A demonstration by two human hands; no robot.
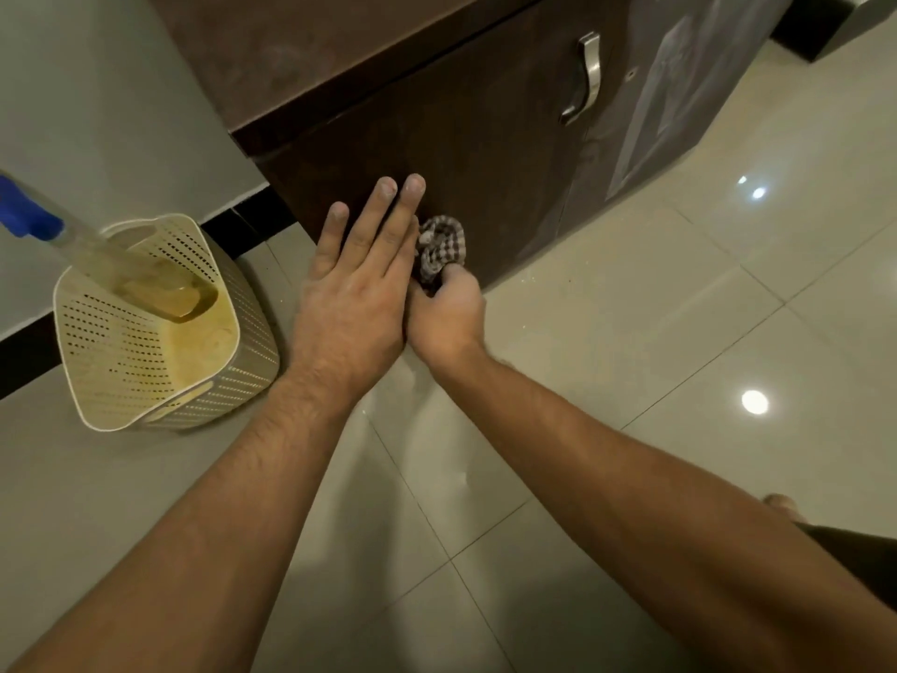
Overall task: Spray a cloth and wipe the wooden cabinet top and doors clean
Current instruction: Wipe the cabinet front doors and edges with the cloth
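The left hand (359, 284) is lying flat over the lower part of the dark door (461, 138), back facing the camera. 3 fingers are showing, straight and extended, 2 pressed side by side and the outer one slightly apart. Its thumb and remaining finger are hiding on the side next to the cloth (444, 245). Whether the palm is actually touching the wood cannot be told from this angle.

The right hand (444, 313) is gripping the checked cloth, bunched into a wad, just beside the left hand and low on the door near its bottom edge. Its fingers are curling around the wad, and their tips are hiding behind the fabric and knuckles. The 2 hands are touching or nearly so where they meet.

Above, only a strip of the top (291, 41) is showing, the rest being cut off by the frame. A metal handle (585, 80) is hanging on the door to the right.

At left, a perforated basket (145, 410) is standing on the floor (631, 332) by the wall (97, 89). A bottle (97, 245) is leaning in it, blurred, its blue head cut off by the frame edge. At the far right, a foot (781, 505) is partly peeking past the right forearm.
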